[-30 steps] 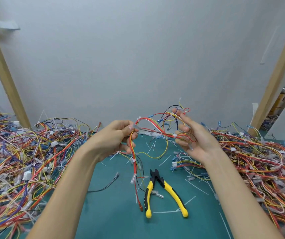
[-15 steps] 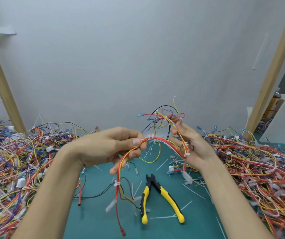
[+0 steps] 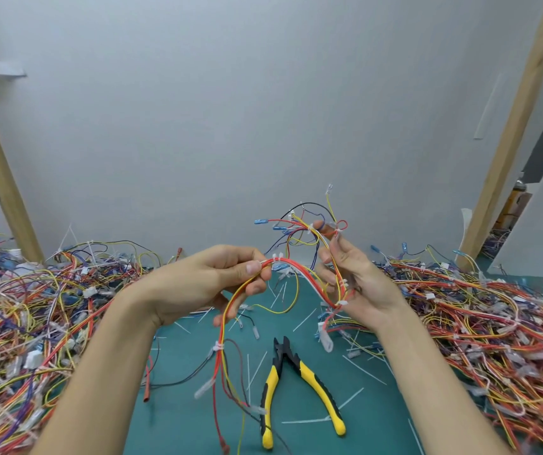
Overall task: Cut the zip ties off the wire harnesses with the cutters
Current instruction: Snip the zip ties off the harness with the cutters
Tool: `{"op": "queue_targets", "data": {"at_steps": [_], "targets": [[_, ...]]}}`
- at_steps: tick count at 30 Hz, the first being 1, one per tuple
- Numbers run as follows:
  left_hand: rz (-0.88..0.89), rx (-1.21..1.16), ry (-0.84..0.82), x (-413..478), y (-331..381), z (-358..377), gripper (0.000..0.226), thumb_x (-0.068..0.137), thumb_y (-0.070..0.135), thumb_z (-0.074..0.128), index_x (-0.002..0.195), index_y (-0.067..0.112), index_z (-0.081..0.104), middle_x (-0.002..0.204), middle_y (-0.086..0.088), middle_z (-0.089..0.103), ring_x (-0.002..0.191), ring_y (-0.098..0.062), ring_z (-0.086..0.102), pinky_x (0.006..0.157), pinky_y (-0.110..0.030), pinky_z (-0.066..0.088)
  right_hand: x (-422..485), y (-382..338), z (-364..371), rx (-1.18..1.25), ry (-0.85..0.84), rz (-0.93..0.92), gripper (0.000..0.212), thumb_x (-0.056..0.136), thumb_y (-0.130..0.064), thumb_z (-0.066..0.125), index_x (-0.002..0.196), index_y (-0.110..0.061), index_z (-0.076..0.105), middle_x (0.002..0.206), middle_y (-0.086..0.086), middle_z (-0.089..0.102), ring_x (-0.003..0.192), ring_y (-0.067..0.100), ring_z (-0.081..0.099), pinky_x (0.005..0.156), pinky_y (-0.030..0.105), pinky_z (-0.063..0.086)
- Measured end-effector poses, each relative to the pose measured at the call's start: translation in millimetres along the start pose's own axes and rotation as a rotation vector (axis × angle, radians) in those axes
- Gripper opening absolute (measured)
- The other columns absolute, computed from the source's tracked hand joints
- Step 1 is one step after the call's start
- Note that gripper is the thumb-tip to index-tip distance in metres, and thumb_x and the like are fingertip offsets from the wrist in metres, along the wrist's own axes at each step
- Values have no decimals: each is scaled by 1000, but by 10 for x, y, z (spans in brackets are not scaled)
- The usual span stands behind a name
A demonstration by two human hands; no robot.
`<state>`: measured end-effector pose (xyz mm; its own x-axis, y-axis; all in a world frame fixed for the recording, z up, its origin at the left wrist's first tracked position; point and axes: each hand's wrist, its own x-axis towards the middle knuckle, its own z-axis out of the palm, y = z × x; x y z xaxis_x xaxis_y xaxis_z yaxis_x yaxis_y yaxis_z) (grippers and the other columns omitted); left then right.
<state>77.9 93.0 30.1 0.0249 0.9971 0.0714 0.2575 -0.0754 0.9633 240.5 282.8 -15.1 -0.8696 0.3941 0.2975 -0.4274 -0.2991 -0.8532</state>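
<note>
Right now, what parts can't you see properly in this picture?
- Head view: the left hand covers part of the wire harness.
- The cutters have their jaw tips too small to judge.
- The wire piles run past both side edges.

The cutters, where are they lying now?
In the head view the cutters lie on the green table, low at centre, below both hands, which hold the wire harness.

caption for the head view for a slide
Both hands hold a zip-tied wire harness above idle yellow cutters.
</note>
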Motion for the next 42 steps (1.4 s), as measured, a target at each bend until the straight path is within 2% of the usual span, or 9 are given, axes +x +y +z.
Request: {"op": "queue_targets", "data": {"at_steps": [3, 7, 12, 19, 27, 31, 37, 40, 42], "targets": [[13, 65, 43, 14, 3, -1, 22, 99, 29, 44, 95, 13, 58, 78, 0, 52, 49, -11, 47, 47, -22, 41, -5, -1, -5, -19, 8, -5, 29, 97, -26, 47, 122, -24, 63, 73, -5, 50, 50, 6, 38, 45, 19, 21], [19, 135, 117, 32, -9, 4, 23, 103, 26, 41, 94, 13, 57, 78, 1, 52, 52, -11, 46, 63, -39, 34, -3, -5, -14, -36, 0, -10, 32, 97, -26, 48, 127, -21, 60, 74, -4, 49, 51, 8, 39, 47, 20, 28], [10, 134, 135, 20, -15, 5, 24, 101, 27, 45, 88, 20, 63, 77, 1, 49, 60, -13, 44, 56, -21, 37, -27, -65, -43, -77, -28, -19, 34, 97, -27, 51, 130, -22, 58, 72, -4, 45, 52, 8, 38, 48, 20, 27], [-43, 254, -131, -98, -13, -75, 17, 96, 29, 58, 99, 16, 69, 86, -1, 62, 68, -14, 52, 61, -21, 40, -92, -229, -50, -171, 83, -60, 29, 96, -17, 49, 121, -26, 62, 70, -3, 44, 48, 7, 31, 44, 18, 19], [-271, 237, -457, 85, -41, 235, 8, 93, 15, 66, 100, 12, 67, 98, -7, 66, 76, -25, 70, 64, -25, 54, -136, -375, 1, -510, 365, -188, 26, 100, -9, 49, 112, -27, 64, 72, -1, 54, 47, 9, 40, 41, 15, 33], [-328, 200, -513, 194, -74, 421, 9, 90, 12, 69, 96, 12, 63, 94, -16, 61, 77, -29, 70, 65, -25, 55, -127, -412, -132, -579, 442, -124, 38, 100, 2, 46, 107, -31, 63, 84, 5, 57, 54, 13, 50, 45, 17, 41], [-385, 223, -604, 323, -185, 595, 20, 96, 14, 60, 113, 4, 60, 100, -15, 69, 83, -31, 65, 66, -23, 56, -87, -749, -420, -1035, 628, -194, 45, 97, 4, 48, 115, -34, 64, 82, 0, 56, 49, 12, 51, 42, 18, 41], [-360, 232, -586, 355, -219, 617, 20, 96, 10, 59, 115, 7, 63, 107, -17, 71, 80, -17, 67, 68, -21, 56, -63, -1055, -517, -1358, 689, -306, 44, 96, 0, 49, 112, -36, 68, 80, -3, 57, 63, 17, 54, 48, 12, 37], [-272, 225, -527, 403, -236, 708, 19, 96, 8, 58, 114, 2, 63, 99, -14, 72, 74, -11, 66, 65, -20, 54, -35, -1263, -522, -1549, 708, -336, 46, 94, 3, 47, 120, -29, 68, 86, 4, 62, 73, 22, 53, 54, 22, 33]]}}
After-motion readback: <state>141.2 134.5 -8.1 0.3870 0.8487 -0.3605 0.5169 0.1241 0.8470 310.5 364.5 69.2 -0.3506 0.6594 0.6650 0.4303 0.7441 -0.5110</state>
